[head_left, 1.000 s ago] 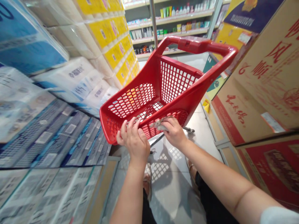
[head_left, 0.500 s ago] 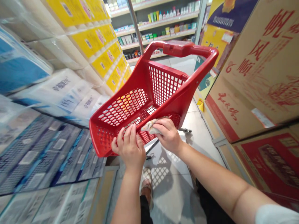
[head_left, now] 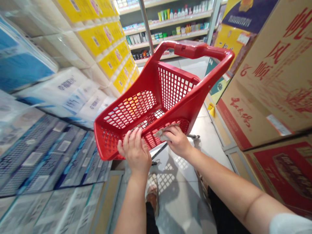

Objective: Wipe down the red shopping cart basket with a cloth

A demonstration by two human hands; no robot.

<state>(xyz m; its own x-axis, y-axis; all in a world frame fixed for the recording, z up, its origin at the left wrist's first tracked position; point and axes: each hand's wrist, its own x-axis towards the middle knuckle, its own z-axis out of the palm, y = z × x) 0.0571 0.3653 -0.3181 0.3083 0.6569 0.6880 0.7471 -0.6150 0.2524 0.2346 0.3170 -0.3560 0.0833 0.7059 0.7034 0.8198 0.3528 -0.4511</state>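
A red plastic shopping cart (head_left: 181, 112) with lattice sides stands in front of me, its handle at the far end and its basket holding nothing that I can see. My left hand (head_left: 136, 149) grips the near rim, fingers bent over the edge and thumb outside. To the right, my right hand (head_left: 177, 139) is closed on a crumpled, pale cloth (head_left: 161, 133). The cloth lies against the outer side of the cart, just below the rim. Part of it is hidden under my fingers.
Stacked tissue packs (head_left: 73, 87) line the left side, with yellow packs (head_left: 102, 39) beyond. Large cardboard boxes (head_left: 265, 97) are piled on the right. Shelves of bottles and tubes (head_left: 180, 22) stand behind the cart. Tiled floor (head_left: 177, 198) shows around my feet.
My right hand has moved down with the cloth, from the rim onto the cart's outer side. My left hand stays on the rim. The view has shifted slightly.
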